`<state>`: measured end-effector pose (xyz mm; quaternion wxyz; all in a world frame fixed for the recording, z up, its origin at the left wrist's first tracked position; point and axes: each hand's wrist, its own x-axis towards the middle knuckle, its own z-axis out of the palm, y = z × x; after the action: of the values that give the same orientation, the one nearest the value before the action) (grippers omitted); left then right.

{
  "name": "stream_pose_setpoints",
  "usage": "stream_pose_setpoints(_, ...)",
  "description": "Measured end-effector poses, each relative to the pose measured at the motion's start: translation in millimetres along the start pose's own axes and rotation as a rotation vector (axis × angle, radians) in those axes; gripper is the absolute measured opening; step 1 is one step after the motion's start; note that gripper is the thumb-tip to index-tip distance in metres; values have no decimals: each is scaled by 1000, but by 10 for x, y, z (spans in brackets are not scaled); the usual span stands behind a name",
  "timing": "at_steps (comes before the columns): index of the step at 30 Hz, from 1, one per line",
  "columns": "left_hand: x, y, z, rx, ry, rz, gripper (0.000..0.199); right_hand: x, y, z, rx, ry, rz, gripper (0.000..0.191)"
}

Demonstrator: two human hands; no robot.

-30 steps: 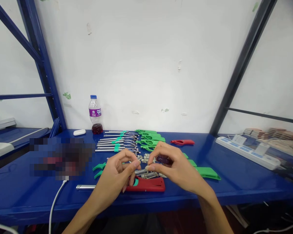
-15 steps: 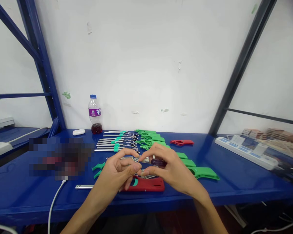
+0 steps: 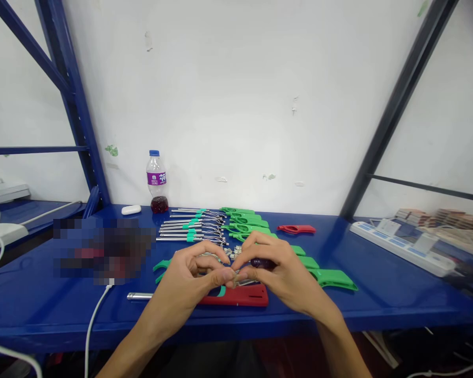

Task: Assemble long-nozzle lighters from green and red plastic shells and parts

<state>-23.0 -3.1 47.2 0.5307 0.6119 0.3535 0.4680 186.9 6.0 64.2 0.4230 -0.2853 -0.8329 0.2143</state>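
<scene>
My left hand (image 3: 195, 273) and my right hand (image 3: 274, 268) meet above the blue table, fingertips pinched together on something small and partly hidden. A dark object (image 3: 260, 263) is tucked in the fingers of my right hand. Below the hands lies a red lighter body (image 3: 244, 296), with a metal tube (image 3: 139, 296) sticking out to the left. Behind them several metal tubes with teal parts (image 3: 191, 227) and thin wires lie in a row. Several green handle shells (image 3: 334, 278) run along their right. Small metal parts (image 3: 237, 252) show between the hands.
Behind the rows stands a bottle (image 3: 157, 184) beside a white case (image 3: 131, 210). A red shell (image 3: 297, 229) lies at the back right. A white power strip (image 3: 402, 248) is on the right; a white cable (image 3: 92, 320) hangs over the front edge at left.
Both hands have shifted slightly right in view and the fingertips have come closer together, a bit lower. The small silver piece seen between them before is now mostly covered. The whole view has shifted slightly.
</scene>
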Motion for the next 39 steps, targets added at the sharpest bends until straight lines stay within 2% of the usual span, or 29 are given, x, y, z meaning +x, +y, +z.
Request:
stream_pose_setpoints(5,-29,-2,28,-66,-78,-22,40,0,-19,5,36,-18,-60,8)
stream_pose_setpoints(12,-29,-45,54,-11,-60,-40,40,-5,-24,-26,-13,-53,-39,13)
stream_pose_setpoints(14,-25,-23,59,73,-14,-8,40,-10,-32,-40,-40,-60,-21,12)
stream_pose_setpoints(17,-20,-9,34,312,83,74,42,-25,-21,-88,-117,-70,37,11)
stream_pose_setpoints(20,-25,-65,-53,613,209,108,31,-64,29,-182,-229,-117,100,9)
stream_pose_setpoints(23,-38,-145,-166,862,389,152,46,-144,82,-288,-371,-204,174,8)
stream_pose_setpoints(26,-33,-170,-244,1009,462,230,46,-236,97,-348,-474,-300,275,11)
stream_pose_setpoints(29,-9,-160,-252,1066,407,282,31,-291,97,-345,-516,-346,338,10)
stream_pose_setpoints(31,5,-174,-228,1050,309,286,24,-300,111,-325,-534,-353,358,8)
stream_pose_setpoints(34,9,-241,-179,1012,140,224,18,-293,157,-299,-553,-345,361,8)
stream_pose_setpoints(39,0,-317,-117,1073,-6,84,26,-264,184,-290,-598,-370,419,9)
